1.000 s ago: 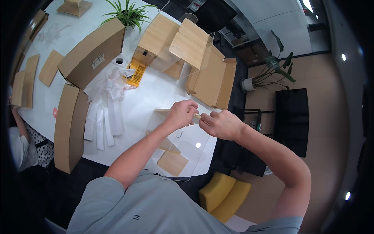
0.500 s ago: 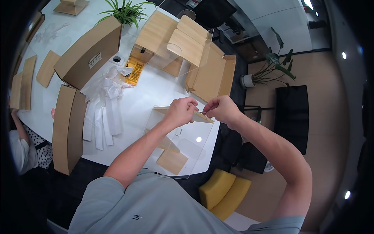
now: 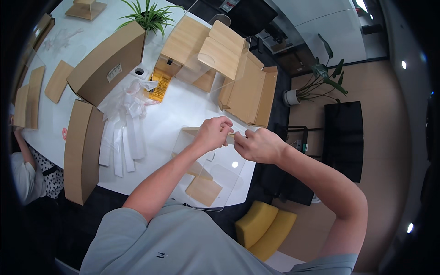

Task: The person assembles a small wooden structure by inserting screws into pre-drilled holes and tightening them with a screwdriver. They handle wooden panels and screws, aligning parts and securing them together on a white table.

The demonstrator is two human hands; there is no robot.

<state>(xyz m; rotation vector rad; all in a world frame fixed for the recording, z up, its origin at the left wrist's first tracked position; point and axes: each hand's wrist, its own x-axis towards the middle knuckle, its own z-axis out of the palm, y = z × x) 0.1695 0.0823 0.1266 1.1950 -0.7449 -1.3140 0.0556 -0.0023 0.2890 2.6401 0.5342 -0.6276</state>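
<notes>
My left hand (image 3: 211, 134) is curled with its fingertips pinched, over the far edge of a clear acrylic panel piece (image 3: 223, 176) with pale wooden boards. Close beside it, my right hand (image 3: 261, 145) is bent down, thumb and fingers pressed together. Whatever small thing lies between the fingertips is too small and hidden to name. Part of a wooden strip (image 3: 190, 130) shows at the left hand's side. Nearer to me, a square wooden board (image 3: 204, 190) shows under the clear panel.
Crumpled clear plastic bags (image 3: 126, 121) lie left, beside open cardboard boxes (image 3: 106, 64) and a yellow printed sheet (image 3: 160, 86). A wood-and-acrylic unit (image 3: 201, 50) and an open carton (image 3: 247, 91) stand beyond. Right are a black screen (image 3: 343, 140) and a yellow chair (image 3: 263, 224). Another person (image 3: 28, 176) sits far left.
My right hand has shifted slightly nearer to me and turned over, its knuckles now facing up. The left hand has stayed almost in place.
</notes>
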